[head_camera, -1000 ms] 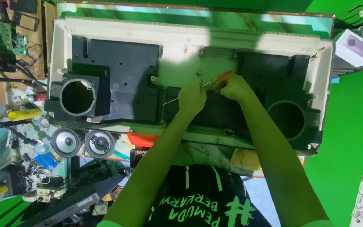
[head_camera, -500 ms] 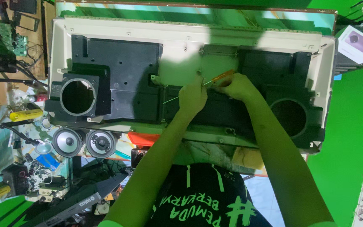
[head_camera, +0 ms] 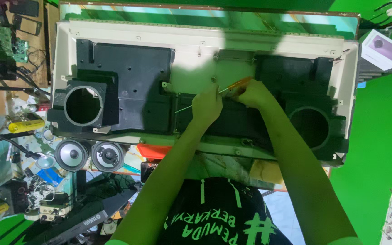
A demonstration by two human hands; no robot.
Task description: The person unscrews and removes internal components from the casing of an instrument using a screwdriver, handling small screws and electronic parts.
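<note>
A large cream-coloured casing (head_camera: 191, 41) lies flat before me, with black plastic speaker housings (head_camera: 128, 86) set inside it. My right hand (head_camera: 252, 93) grips the orange handle of a screwdriver (head_camera: 237, 86). Its thin metal shaft runs leftward and down to about the middle of the casing. My left hand (head_camera: 206, 105) rests over the shaft, fingers closed on it, just above the dark centre panel (head_camera: 232, 122). The tip lies near the left edge of that panel.
Round speaker openings sit at the left (head_camera: 83, 105) and right (head_camera: 310, 128) of the casing. Two loose speaker drivers (head_camera: 89, 155) lie near the front left. Circuit boards (head_camera: 10, 41), cables and tools clutter the left side. A white box (head_camera: 383, 49) sits at the upper right.
Both hands stay on the screwdriver at nearly the same spot; only a slight shift of hands and view.
</note>
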